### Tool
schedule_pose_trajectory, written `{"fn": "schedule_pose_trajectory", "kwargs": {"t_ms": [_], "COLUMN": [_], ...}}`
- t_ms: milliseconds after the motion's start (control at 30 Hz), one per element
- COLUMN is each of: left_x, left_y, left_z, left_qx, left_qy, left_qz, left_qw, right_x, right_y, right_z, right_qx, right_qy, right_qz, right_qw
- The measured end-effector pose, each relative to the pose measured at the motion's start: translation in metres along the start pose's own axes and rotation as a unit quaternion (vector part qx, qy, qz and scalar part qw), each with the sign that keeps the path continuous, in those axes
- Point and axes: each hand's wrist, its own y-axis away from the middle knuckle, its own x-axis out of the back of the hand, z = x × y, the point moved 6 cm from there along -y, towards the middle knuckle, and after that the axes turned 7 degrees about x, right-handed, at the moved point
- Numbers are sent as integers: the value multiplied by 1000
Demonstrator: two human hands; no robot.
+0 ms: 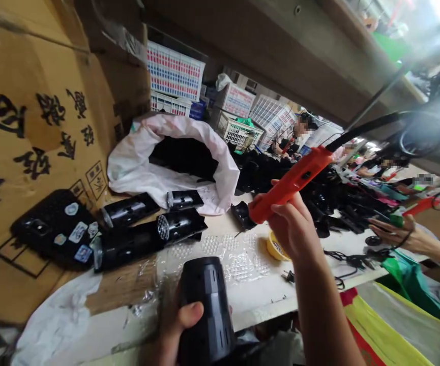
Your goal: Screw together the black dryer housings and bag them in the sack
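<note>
My left hand (pixel 191 315) is wrapped around a black cylindrical plastic housing (pixel 208 310), its thumb across the side, low over the front of the bench. In my right hand (pixel 290 223), raised above the bench, is a red-orange electric screwdriver (pixel 292 183); a black cord leaves its upper end. The screwdriver's tip is hard to make out. Beneath that hand sits a yellow dish of small parts (pixel 275 248), partly covered by my wrist. Several glossy black cylinders, among them one with a perforated end (pixel 181 224), lie left of centre.
A white sack (pixel 128 162) with dark contents stands behind the cylinders. To the left are a cardboard box (pixel 48 56) and a black phone with stickers (pixel 57 229). Bubble wrap (pixel 238 264) covers part of the bench. A co-worker's hand (pixel 403 236) is at right; a shelf beam crosses overhead.
</note>
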Motion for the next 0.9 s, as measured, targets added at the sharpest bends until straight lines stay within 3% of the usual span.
{"fn": "schedule_pose_trajectory", "kwargs": {"t_ms": [100, 233, 433, 667, 900], "left_x": [-3, -4, -3, 4, 2], "left_y": [0, -1, -3, -17, -9], "left_z": [6, 9, 11, 12, 3], "left_qx": [-53, -80, -98, -77, -26], "left_qy": [-15, -6, 47, -4, 9], "left_qz": [6, 12, -1, -54, -113], "left_qw": [998, 997, 994, 996, 993], "right_x": [-52, -86, -93, -91, -106], "right_y": [21, 40, 54, 69, 66], "right_z": [-11, -15, 1, 5, 1], "right_qx": [33, 60, 33, 83, 92], "right_qy": [-105, -149, -178, -162, -203], "right_qz": [29, 52, 18, -23, -192], "right_qw": [993, 986, 983, 983, 956]}}
